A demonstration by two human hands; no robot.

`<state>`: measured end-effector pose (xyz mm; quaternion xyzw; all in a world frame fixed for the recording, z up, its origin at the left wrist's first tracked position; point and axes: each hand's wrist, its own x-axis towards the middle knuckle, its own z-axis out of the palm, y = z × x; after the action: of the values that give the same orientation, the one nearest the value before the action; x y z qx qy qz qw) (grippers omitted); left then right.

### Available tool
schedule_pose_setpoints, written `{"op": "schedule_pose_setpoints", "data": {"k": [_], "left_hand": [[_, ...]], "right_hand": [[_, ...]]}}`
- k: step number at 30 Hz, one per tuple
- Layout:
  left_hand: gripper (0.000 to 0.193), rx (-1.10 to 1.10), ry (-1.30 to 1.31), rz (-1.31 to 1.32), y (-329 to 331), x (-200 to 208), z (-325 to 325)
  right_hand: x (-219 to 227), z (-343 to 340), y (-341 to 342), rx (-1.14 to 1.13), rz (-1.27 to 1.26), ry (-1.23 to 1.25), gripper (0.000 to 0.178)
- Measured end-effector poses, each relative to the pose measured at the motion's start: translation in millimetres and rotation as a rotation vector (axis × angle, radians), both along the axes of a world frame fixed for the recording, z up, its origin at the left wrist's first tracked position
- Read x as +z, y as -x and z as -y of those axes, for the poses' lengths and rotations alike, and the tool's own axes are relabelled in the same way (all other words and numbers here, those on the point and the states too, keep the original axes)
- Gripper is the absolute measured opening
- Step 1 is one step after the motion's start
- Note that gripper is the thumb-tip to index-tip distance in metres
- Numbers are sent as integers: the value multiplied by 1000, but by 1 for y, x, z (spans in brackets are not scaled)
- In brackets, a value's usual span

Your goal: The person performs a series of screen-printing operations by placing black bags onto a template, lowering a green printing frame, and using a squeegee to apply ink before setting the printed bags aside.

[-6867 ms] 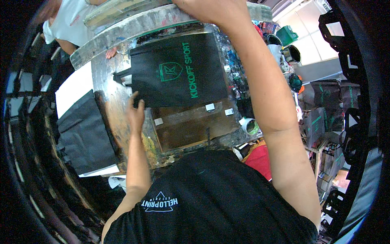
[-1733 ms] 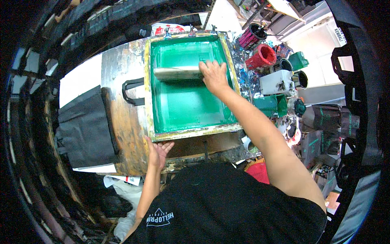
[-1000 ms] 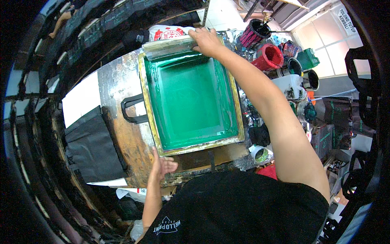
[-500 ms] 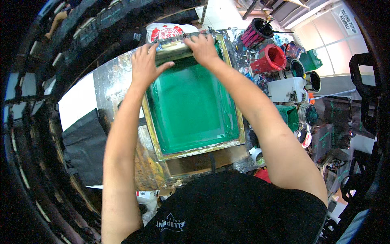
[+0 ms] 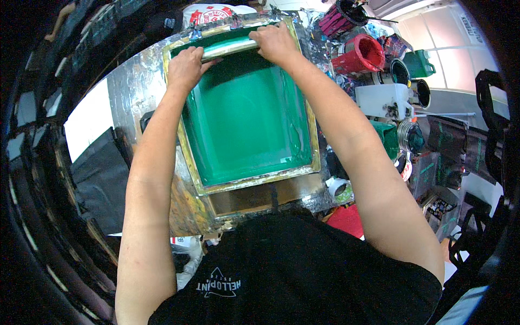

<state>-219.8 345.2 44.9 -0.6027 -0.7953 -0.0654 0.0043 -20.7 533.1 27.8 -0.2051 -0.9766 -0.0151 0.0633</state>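
Observation:
A screen printing frame (image 5: 254, 184) with a worn, yellowish rim lies on the table, its mesh (image 5: 244, 116) coated in green ink. Across the far end of the mesh a squeegee (image 5: 229, 49) is held sideways, with green ink showing beyond it. My left hand (image 5: 187, 67) is closed round the squeegee's left end, near the frame's left side. Round its right end my right hand (image 5: 275, 43) is closed too, by the far right corner. The squeegee's lower edge cannot be made out clearly.
On the right stand a red bucket (image 5: 360, 55), a pink-and-black bucket (image 5: 342, 19), a white jerrycan (image 5: 382, 101) and a green container (image 5: 418, 64). Black fabric (image 5: 100, 181) and a white sheet (image 5: 89, 122) lie left of the frame. Dark racks (image 5: 49, 179) line the far left.
The squeegee has tilted, and green mesh now shows beyond it. My fingers, earlier stretched over its top, have closed round it. The whole view has shifted slightly.

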Motion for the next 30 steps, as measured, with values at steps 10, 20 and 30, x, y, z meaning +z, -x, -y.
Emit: {"op": "schedule_pose_setpoints", "data": {"k": [10,20,30], "left_hand": [[37,-1,0,57,-80,0,97],[38,-52,-22,138,-164,-7,207],[44,-87,1,129,-192,16,237]], "right_hand": [[3,98,-85,-17,24,62,23],[27,215,-175,-46,166,167,33],[28,253,-209,-60,155,174,31]]}}
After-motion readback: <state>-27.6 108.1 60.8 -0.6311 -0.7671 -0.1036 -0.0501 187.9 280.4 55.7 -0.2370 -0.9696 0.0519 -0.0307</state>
